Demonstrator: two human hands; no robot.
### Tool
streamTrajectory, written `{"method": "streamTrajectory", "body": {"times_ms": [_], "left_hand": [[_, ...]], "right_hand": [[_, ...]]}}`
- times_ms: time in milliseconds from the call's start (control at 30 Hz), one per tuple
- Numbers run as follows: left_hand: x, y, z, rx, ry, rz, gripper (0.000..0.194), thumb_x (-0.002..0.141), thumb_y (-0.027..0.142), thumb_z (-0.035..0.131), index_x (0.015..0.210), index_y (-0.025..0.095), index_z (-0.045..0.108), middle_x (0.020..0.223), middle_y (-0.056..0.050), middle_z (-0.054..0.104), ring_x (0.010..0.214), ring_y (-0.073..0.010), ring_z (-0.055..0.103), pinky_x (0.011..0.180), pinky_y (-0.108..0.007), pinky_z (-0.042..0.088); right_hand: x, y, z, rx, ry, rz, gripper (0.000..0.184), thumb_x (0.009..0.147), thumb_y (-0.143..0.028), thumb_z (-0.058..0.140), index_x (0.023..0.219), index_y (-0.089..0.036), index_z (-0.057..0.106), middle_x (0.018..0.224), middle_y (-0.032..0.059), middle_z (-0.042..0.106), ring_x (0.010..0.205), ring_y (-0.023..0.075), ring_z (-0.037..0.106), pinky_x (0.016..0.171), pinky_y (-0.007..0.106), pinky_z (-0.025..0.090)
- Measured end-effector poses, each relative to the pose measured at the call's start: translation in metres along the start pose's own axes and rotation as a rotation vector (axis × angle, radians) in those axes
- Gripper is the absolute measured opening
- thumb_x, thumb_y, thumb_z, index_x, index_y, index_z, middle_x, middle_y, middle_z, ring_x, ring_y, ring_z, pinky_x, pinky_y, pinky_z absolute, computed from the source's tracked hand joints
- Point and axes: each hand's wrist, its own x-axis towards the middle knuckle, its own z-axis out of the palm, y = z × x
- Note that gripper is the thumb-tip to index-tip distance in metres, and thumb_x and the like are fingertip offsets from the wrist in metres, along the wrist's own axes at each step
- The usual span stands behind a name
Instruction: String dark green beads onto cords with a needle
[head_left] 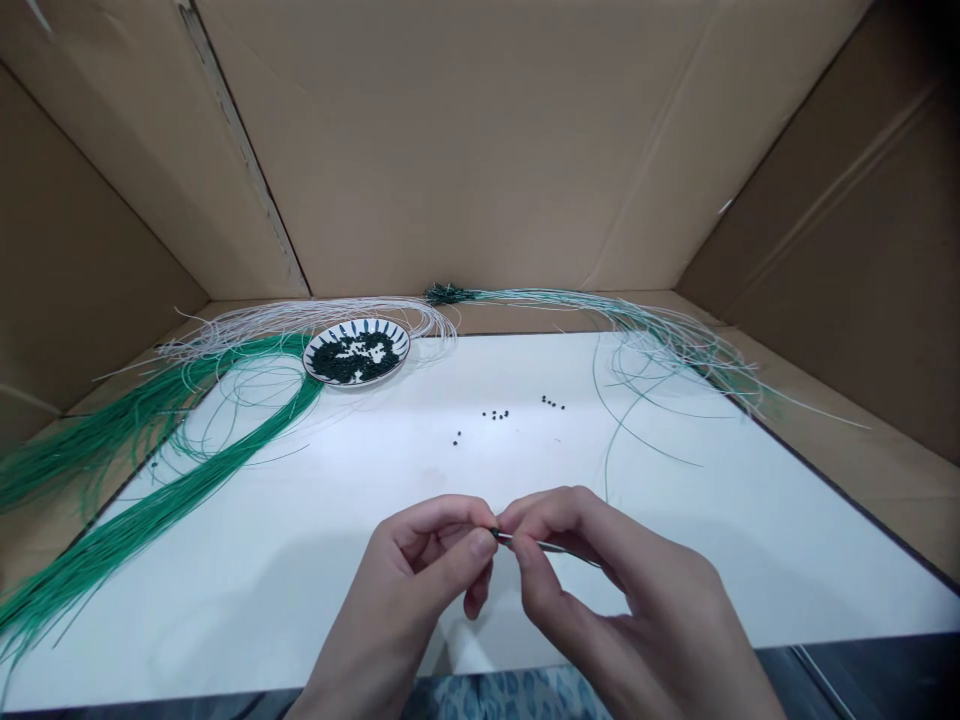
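Low over the front of the white board, my two hands meet fingertip to fingertip. Between thumb and forefinger, my left hand [424, 575] pinches a small dark bead [494, 534]. Thin white and green strands [556, 547] run rightward from the bead, and my right hand [622, 585] pinches them close beside it. The fingertips partly cover the bead, so I cannot tell how the strands pass through it. Several loose dark beads [500, 415] lie on the board beyond my hands.
A patterned plate [405, 345] of dark beads stands at the back left. Green strands [187, 505] spread left of it, with white strands [285, 318] behind. Pale strands [555, 296] with a dark beaded end [448, 293] lie back right. Cardboard walls [465, 150] enclose the white board [262, 560].
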Motion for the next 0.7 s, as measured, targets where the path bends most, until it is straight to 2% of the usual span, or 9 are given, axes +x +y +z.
{"method": "streamTrajectory", "body": {"times_ms": [200, 367, 533, 700], "left_hand": [[-0.0015, 0.0015, -0.0022, 0.045, -0.012, 0.021, 0.024, 0.073, 0.041, 0.085, 0.078, 0.019, 0.077, 0.056, 0.004, 0.056, 0.053, -0.0079, 0.043, 0.053, -0.019, 0.037], [-0.0029, 0.0025, -0.0038, 0.084, -0.047, 0.02, 0.022, 0.075, 0.04, 0.084, 0.078, 0.02, 0.076, 0.056, 0.004, 0.056, 0.053, -0.0079, 0.044, 0.053, -0.019, 0.037], [-0.0027, 0.0025, -0.0031, 0.084, -0.043, 0.023, 0.021, 0.076, 0.039, 0.083, 0.077, 0.019, 0.075, 0.053, 0.005, 0.054, 0.052, -0.0078, 0.042, 0.053, -0.018, 0.036], [-0.0022, 0.0016, -0.002, 0.058, -0.029, 0.009, 0.024, 0.075, 0.041, 0.084, 0.076, 0.019, 0.075, 0.054, 0.004, 0.055, 0.052, -0.0079, 0.043, 0.053, -0.019, 0.036]], "right_hand": [[-0.0015, -0.0002, -0.0003, 0.017, -0.028, 0.016, 0.016, 0.093, -0.013, 0.054, 0.083, -0.024, 0.06, 0.079, -0.0041, 0.072, 0.073, 0.0108, 0.068, 0.054, 0.011, 0.055], [-0.0009, 0.0, -0.0017, 0.01, -0.07, 0.054, 0.016, 0.093, -0.015, 0.054, 0.081, -0.024, 0.059, 0.079, -0.0036, 0.071, 0.074, 0.0114, 0.067, 0.059, 0.013, 0.057], [0.0007, -0.0021, -0.0011, 0.061, -0.072, 0.069, 0.016, 0.095, -0.015, 0.054, 0.083, -0.024, 0.06, 0.079, -0.0056, 0.07, 0.075, 0.0096, 0.068, 0.074, 0.014, 0.057], [0.0024, -0.0021, -0.0003, 0.095, -0.071, 0.05, 0.017, 0.097, -0.014, 0.054, 0.085, -0.024, 0.06, 0.08, -0.0064, 0.07, 0.076, 0.0078, 0.068, 0.072, 0.01, 0.055]]}}
